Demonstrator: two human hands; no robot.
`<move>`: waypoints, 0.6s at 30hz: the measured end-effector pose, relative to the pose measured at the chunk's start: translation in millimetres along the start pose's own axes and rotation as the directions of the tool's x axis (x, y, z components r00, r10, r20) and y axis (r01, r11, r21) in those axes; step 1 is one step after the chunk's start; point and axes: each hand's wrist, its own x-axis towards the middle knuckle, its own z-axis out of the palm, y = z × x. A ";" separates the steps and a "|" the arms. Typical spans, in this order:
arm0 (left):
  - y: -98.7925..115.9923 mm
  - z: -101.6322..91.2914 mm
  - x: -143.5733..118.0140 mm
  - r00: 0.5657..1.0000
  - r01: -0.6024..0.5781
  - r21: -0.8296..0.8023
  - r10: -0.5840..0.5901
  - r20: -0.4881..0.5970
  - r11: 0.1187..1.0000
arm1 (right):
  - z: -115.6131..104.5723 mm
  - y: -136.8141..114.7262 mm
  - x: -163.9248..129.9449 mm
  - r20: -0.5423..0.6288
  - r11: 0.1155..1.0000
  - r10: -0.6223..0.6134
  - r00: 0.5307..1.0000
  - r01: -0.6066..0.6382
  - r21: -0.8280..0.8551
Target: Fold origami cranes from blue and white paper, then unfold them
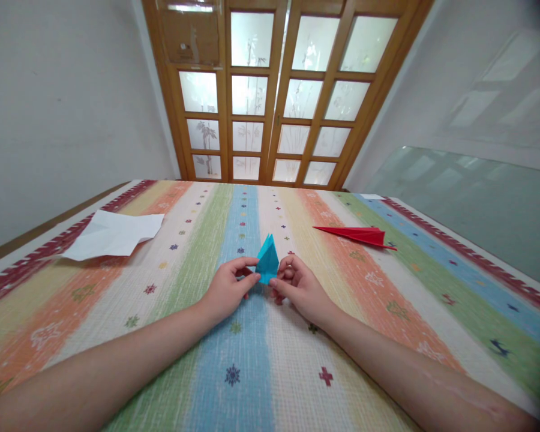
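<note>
A small folded piece of blue paper (267, 261) is held upright between my hands, its pointed tips facing up and away from me. On its left side, my left hand (232, 284) pinches the lower edge between thumb and fingers. My right hand (299, 285) grips the lower right corner, with the thumb in front and the other fingers curled behind. Both hands are just above the striped cloth, near the middle of the table. The fingers behind the paper are partly hidden.
A creased white sheet (112, 234) lies to the left on the striped tablecloth (234, 402). To the right rests a red folded paper plane (357, 234). Beyond the table's far edge stand wooden doors (270, 90) with glass panes. A glass panel (472, 204) borders the right side.
</note>
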 end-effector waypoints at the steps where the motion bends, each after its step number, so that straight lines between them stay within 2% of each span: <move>1: 0.4 -0.5 -0.2 1.000 -0.004 0.017 0.004 0.004 1.000 | -0.3 0.2 0.1 0.008 1.000 -0.001 1.000 0.001 -0.006; 9: 7.9 -0.5 -3.3 0.990 -0.048 0.020 0.045 0.135 0.999 | -0.6 -2.0 -0.2 0.012 0.999 -0.026 1.000 0.026 -0.035; 15: 3.6 -1.6 -4.2 0.994 -0.052 0.077 0.044 0.095 0.996 | -2.7 -5.2 -2.2 0.052 1.000 0.022 0.998 -0.021 -0.010; 18: 2.7 -2.3 -4.7 0.993 -0.080 0.153 0.065 0.097 0.985 | -2.2 -4.1 -0.9 0.037 0.999 0.002 0.999 0.000 -0.052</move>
